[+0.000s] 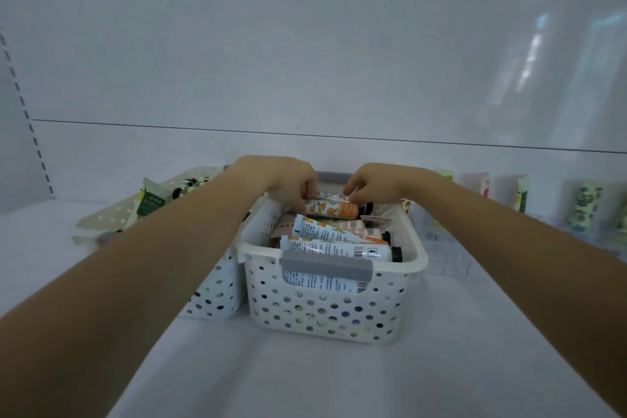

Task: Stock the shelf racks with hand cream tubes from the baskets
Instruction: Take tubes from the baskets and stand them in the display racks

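The smooth white shelf (305,377) runs back to a glossy white rear panel (271,44), which carries one thin horizontal seam and faint window reflections at the right. A slotted metal upright (23,105) climbs the left edge.

In the middle of the shelf stands a white plastic basket with round perforations (419,258). It has a rolled rim and a matte grey handle grip (327,268) on its near side. Hand cream tubes lie on their sides in it in a loose heap, white and printed, some with dark caps.

The orange-printed hand cream tube (334,209) lies across the far end of this basket, on top of the heap. The left hand (288,180) has its fingers (300,205) curled round the tube's left end. The right hand (380,181) pinches the tube's upper edge with bent fingers (353,187).

A second white perforated basket (217,288) sits just beside the first on the left, mostly hidden by the left forearm. A green-labelled tube (149,202) shows behind that arm.

To the right, a clear plastic rack (451,261) holds upright green-patterned tubes (585,207) along the rear panel.
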The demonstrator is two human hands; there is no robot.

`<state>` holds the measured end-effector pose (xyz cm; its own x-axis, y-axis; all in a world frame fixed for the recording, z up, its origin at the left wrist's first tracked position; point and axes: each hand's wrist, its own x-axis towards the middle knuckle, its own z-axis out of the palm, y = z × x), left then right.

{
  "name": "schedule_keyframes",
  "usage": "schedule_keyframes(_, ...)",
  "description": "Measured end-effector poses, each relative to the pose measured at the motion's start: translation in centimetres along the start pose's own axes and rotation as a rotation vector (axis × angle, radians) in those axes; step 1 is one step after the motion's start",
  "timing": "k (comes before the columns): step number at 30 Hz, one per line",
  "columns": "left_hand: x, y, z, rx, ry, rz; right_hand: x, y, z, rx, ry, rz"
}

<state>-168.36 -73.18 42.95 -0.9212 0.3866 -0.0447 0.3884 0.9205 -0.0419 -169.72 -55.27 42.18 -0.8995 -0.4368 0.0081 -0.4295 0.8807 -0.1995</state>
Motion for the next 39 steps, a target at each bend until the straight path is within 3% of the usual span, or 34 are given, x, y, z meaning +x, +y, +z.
schedule_keyframes(5,-1.3,-0.4,-1.1,-0.251,0.162,0.004,-0.6,-0.2,-0.7,0.083,0.122,-0.069)
schedule_keyframes(10,-2.7,0.2,-2.7,-0.925,0.184,0.005,-2.2,1.6,-2.4,0.403,0.325,-0.065)
schedule_keyframes(12,-2.7,1.3,-3.2,-1.064,0.261,-0.032,-3.2,3.0,-2.7,0.582,0.344,-0.015)
schedule_keyframes(16,-1.7,5.0,-4.7,-1.251,0.403,-0.068,-5.8,5.9,-3.1,1.235,0.255,0.059)
schedule_keyframes(19,-0.7,9.1,-5.7,-1.315,0.457,-0.022,-8.6,8.5,-3.6,1.424,0.244,0.038)
schedule_keyframes(25,2.6,19.0,-6.9,-1.348,0.510,0.000,-14.5,15.1,-5.3,1.460,0.369,0.063)
schedule_keyframes(33,7.4,32.6,-3.7,-1.538,0.385,0.043,-22.4,26.2,-5.0,1.274,0.526,0.182)
schedule_keyframes(39,10.1,40.3,-0.1,-1.605,0.414,0.035,-26.8,32.7,-6.3,1.101,0.718,0.245)
